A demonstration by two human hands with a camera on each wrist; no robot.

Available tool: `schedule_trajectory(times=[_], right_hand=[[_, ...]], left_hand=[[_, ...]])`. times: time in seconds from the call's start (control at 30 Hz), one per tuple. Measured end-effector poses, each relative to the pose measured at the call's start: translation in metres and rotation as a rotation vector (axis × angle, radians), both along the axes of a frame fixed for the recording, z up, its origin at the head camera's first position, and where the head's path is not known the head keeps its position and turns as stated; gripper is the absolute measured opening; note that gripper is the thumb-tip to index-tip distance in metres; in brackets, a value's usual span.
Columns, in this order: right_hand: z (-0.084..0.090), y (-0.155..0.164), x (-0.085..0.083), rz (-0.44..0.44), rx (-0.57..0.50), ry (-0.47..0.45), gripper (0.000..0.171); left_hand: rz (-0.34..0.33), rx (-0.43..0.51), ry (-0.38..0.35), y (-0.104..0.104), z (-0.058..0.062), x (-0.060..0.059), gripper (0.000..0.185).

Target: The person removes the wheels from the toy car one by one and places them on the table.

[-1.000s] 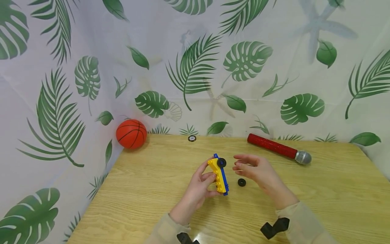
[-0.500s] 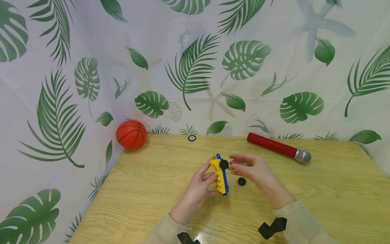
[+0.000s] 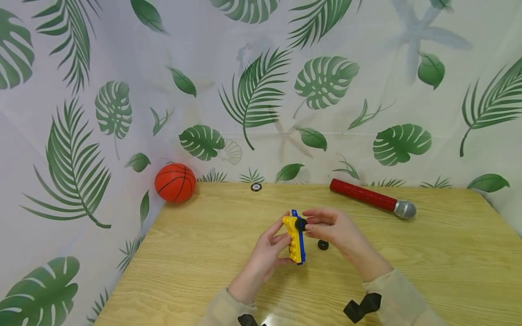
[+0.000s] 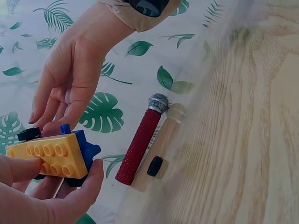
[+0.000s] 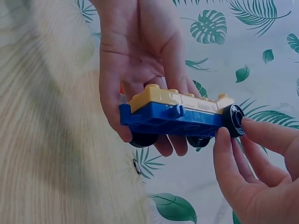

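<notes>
Toy car [image 3: 297,246] in yellow and blue sits between the two hands, raised above the wooden table [image 3: 204,235]. The left hand [image 3: 266,251] grips it from the left, thumb on the yellow studded top and fingers wrapped around its far side. The right hand [image 3: 337,231] reaches in from the other side, thumb and forefinger pinching the black wheel [image 5: 233,120] mounted near the far end. On that same side, a blue peg [image 5: 177,111] juts from the base without a wheel. One loose tyre [image 3: 323,245] lies on the table just below the right hand, while a red microphone [image 3: 363,193] rests farther off.
</notes>
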State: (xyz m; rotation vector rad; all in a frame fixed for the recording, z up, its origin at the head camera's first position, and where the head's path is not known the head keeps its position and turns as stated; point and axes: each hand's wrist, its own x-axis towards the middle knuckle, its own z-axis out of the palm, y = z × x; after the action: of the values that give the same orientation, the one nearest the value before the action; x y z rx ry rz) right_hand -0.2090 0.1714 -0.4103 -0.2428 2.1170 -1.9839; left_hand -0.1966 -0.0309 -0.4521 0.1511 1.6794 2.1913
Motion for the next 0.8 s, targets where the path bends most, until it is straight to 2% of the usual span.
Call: schedule_trajectory(times=[0.23,0.53,0.8], right_hand=[[0.0004,-0.0046,0.0008,-0.028,0.035,-0.011,0.047],[0.0017,-0.0060,0.0010,-0.062,0.086,-0.018,0.047],[0.0019,-0.0027,0.0010,-0.073,0.099,-0.032,0.046]], left_hand=[[0.002,-0.009,-0.002,0.0007,-0.0031,-0.0001,0.051],[0.002,-0.026,-0.043,0.0003,-0.0003,0.0008,0.050],[-0.006,-0.041,-0.037,-0.0015,-0.0005,0.0014,0.057]])
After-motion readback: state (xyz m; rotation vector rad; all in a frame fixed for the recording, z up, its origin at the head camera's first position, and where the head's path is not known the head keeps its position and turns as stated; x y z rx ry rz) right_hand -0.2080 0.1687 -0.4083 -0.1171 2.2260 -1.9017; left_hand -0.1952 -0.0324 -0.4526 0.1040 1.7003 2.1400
